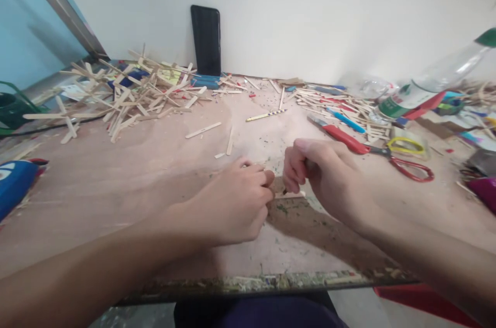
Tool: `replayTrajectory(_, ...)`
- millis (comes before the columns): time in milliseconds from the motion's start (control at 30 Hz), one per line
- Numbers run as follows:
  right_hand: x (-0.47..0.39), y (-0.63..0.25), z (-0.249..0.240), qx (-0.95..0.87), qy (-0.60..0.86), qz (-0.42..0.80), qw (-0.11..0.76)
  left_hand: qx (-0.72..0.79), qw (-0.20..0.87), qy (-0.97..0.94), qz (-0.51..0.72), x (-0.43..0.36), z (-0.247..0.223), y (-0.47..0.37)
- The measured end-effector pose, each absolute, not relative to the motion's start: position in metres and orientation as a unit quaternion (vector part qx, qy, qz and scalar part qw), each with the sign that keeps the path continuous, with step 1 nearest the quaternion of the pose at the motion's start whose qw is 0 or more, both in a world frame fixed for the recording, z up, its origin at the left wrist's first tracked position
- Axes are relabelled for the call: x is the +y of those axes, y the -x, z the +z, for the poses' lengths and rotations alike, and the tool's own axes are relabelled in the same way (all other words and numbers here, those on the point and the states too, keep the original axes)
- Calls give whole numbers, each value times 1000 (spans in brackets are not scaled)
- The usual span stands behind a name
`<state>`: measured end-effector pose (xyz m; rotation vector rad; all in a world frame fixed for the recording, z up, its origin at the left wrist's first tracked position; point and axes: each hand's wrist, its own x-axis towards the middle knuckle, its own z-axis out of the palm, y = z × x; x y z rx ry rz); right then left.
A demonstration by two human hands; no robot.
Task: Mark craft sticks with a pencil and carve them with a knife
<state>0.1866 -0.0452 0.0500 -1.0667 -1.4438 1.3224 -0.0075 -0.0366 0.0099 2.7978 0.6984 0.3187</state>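
Note:
My left hand (240,201) rests low over the table with its fingers bent, pinching a wooden craft stick (292,195). The stick's right end sticks out past my fingertips, flat near the tabletop; the rest is hidden under the hand. My right hand (320,170) is curled closed just above that end. A small dark tip shows below its fingers at the stick, but the thing it belongs to is hidden. Beyond the hands lie two loose craft sticks (203,130) and a short broken piece (219,155). A patterned yellow pencil (266,115) lies farther back.
Joined craft sticks (132,93) are heaped at the back left. A black phone (206,41) leans on the wall. To the right are a red-handled knife (344,138), scissors (411,168), a blue pen (346,120) and a tilted plastic bottle (418,90). A blue pouch (17,183) sits at the left.

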Motion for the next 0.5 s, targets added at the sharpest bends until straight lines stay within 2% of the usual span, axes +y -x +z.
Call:
replayTrajectory(200, -45, -208, 80, -780, 530, 235, 234, 224, 104, -958, 147, -35, 8, 8)
replayTrajectory(433, -31, -209, 101, -879, 476, 18, 10, 224, 99, -962, 122, -31, 11, 7)
replayTrajectory(500, -28, -209, 105, -893, 447, -12, -55, 222, 97, -963, 113, -30, 11, 8)
